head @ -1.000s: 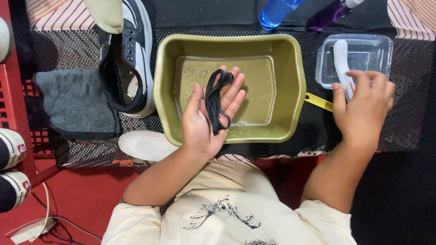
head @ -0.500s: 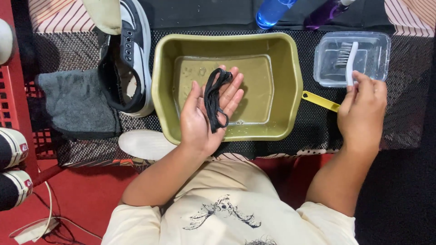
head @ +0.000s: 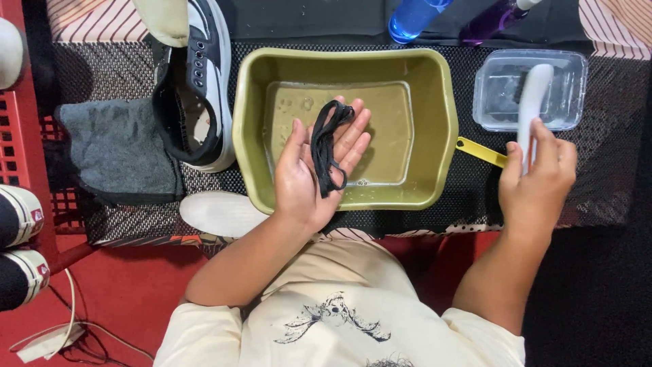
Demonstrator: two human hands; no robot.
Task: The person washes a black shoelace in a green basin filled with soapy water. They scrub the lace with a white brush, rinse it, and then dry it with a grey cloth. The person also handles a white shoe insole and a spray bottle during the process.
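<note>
Head view, looking straight down: the left hand (head: 319, 170) lies palm up over the near half of an olive-green plastic basin (head: 435, 122), fingers spread loosely and slightly curled, forearm coming up from the lower left. A bundled black shoelace (head: 327, 146) rests across the open palm and fingers, not pinched. The basin holds shallow, murky water with a few bubbles. The right hand (head: 536, 180) is raised at the right, its back to the camera, fingers wrapped around the handle of a white brush (head: 533, 95) whose head reaches into a clear plastic container (head: 570, 68) just beyond the hand. A yellow handle (head: 479, 151) pokes out between the basin and this hand. Left of the basin a black-and-white sneaker (head: 204, 75) lies on the mesh mat (head: 468, 197), with a grey cloth (head: 115, 149) beside it and a white insole (head: 217, 212) near the left forearm.
</note>
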